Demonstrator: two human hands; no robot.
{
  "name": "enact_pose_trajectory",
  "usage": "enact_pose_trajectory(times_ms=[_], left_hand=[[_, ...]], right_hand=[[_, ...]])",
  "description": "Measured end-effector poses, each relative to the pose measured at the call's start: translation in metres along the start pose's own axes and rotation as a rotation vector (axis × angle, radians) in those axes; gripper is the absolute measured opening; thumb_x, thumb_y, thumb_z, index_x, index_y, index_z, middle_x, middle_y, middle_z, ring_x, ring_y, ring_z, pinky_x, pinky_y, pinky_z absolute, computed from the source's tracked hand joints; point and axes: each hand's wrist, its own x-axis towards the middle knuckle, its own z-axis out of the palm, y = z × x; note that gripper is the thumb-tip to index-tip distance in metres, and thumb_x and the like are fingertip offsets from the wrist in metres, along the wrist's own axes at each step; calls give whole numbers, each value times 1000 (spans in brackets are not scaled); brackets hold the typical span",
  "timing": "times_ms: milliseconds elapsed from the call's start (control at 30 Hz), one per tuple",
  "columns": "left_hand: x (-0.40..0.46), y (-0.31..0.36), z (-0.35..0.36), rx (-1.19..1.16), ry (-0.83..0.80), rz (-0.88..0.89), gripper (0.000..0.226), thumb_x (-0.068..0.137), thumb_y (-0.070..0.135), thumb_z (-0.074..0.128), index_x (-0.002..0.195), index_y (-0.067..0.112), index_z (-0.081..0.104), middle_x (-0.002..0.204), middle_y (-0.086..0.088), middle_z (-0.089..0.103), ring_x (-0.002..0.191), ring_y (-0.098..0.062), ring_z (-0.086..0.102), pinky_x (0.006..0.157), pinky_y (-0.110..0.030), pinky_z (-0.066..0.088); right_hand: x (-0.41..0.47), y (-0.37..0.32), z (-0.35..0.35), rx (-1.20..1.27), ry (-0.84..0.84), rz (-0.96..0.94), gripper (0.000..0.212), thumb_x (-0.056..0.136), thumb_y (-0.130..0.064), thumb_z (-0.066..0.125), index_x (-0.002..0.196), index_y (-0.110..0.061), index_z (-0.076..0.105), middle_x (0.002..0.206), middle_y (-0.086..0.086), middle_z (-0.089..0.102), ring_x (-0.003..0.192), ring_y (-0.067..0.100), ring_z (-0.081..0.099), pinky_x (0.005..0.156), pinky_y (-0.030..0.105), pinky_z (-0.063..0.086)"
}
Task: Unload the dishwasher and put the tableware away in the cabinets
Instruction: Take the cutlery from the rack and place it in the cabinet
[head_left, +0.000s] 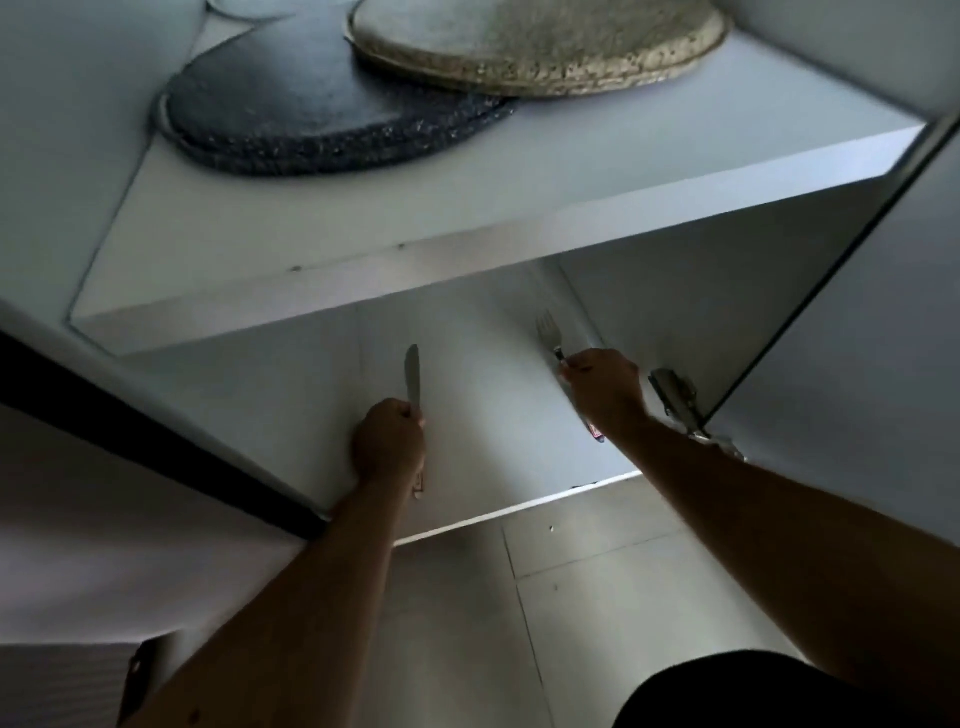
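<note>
Both my arms reach into the lower compartment of an open white cabinet (322, 291). My left hand (389, 441) grips a table knife (413, 376) by its handle, the blade pointing up and away from me. My right hand (602, 384) grips a fork (549, 332) with its tines pointing up toward the back wall. The ends of both handles stick out below my fists. Both hands hover over the lower shelf floor (493, 415), the right one close to the cabinet's right wall.
On the shelf above lie round woven placemats, a dark blue-grey stack (322, 114) and a beige stack (535, 41) overlapping it. The open cabinet door (857, 312) with a metal hinge (675, 395) stands at the right. Tiled wall (571, 571) shows below the cabinet.
</note>
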Motion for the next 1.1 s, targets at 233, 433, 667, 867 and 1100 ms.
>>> enact_pose_trajectory(times_ms=[233,433,667,867,1100], left_hand=[[6,-8,16,-42,134,11,19,92,13,64,107,3,70,108,-18,70,104,-35,64,85,-36,47],[5,-4,13,13,147,91,14,90,9,63,104,5,65,101,-19,69,98,-36,63,80,-39,47],[-1,-7,13,152,165,168,21,98,6,51,117,-1,55,117,-25,56,107,-40,53,87,-38,37],[8,-11,18,121,178,168,16,97,5,48,109,-3,52,104,-28,58,96,-42,57,78,-41,39],[5,-15,21,295,147,227,40,98,9,41,137,8,48,110,-24,52,86,-41,58,75,-42,46]], right_hand=[[8,20,23,196,77,96,15,83,-29,65,78,-15,68,64,-2,64,60,18,60,57,32,51],[7,20,23,99,143,8,13,89,-24,65,98,-16,70,89,7,71,83,26,65,73,31,50],[9,29,27,2,165,-15,16,90,-27,62,105,-22,68,97,10,66,92,30,63,75,27,41],[3,27,23,-23,192,-14,21,93,-31,59,109,-20,66,103,12,59,96,31,59,79,30,41],[-5,30,23,-137,220,-20,22,90,-22,58,110,-14,61,108,14,58,103,35,56,88,38,43]])
